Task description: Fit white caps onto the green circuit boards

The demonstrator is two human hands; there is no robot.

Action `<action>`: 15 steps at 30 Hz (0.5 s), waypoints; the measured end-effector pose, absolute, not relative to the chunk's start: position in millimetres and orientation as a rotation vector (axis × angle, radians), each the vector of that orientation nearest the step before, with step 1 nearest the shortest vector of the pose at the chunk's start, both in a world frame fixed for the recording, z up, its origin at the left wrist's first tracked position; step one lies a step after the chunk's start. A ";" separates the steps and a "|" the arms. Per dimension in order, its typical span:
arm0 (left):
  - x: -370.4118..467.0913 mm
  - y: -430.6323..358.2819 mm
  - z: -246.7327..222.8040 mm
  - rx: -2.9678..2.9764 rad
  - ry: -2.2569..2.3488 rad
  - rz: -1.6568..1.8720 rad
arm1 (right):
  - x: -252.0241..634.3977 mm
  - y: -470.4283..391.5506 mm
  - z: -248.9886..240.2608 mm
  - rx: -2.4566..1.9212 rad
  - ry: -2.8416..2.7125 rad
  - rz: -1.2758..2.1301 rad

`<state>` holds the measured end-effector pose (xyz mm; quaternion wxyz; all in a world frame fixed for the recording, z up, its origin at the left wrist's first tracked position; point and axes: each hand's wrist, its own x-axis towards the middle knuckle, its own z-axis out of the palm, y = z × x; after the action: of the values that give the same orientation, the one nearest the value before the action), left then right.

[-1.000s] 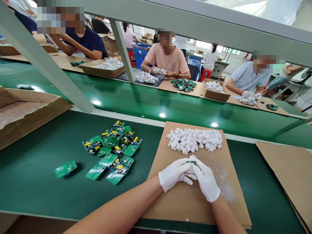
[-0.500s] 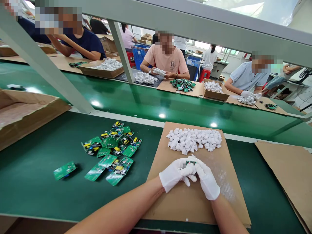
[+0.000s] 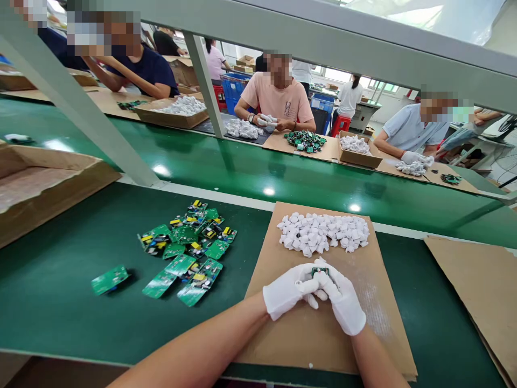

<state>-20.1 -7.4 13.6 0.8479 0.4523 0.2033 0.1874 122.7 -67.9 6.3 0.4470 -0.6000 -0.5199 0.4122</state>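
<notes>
**Inspector:** White cotton gloves covered both hands. The left hand [image 3: 286, 291] and right hand [image 3: 342, 299] were closed together over the card [image 3: 323, 345], fingertips pinching one small part between them.

**Clerk:** What part?

**Inspector:** A green board [image 3: 319, 271] seated in a white shell [image 3: 320, 262], just proud of the fingertips. Most of it was hidden by the gloves.

**Clerk:** How would it handle?

**Inspector:** In my judgement, light and stiff. The shell looked like smooth plastic and could slip against cotton. The board appeared thin, with raised components, so I rated it fragile on its face.

**Clerk:** Where to grip?

**Inspector:** By the shell's outer walls and the board's bare edges, not its components.

**Clerk:** Stock nearby?

**Inspector:** A heap of shells [image 3: 323, 233] lay just beyond the hands on the card; loose boards [image 3: 188, 242] lay to the left on the green bench [image 3: 60, 302].
</notes>
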 end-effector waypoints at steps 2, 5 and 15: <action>-20.4 -7.2 13.3 0.959 0.457 0.404 | 123.9 -68.3 6.6 -1.441 -1.302 1.047; -21.1 -5.8 12.1 0.933 0.438 0.398 | 124.0 -68.4 4.1 -1.479 -1.295 1.028; -24.4 -1.7 10.8 0.912 0.449 0.489 | 130.4 -73.2 -1.2 -1.415 -1.298 0.963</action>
<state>-24.4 -1.7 10.8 0.8451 0.4324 0.2126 0.2317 130.4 -73.2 -1.2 0.4766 -0.5789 -0.5314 0.3941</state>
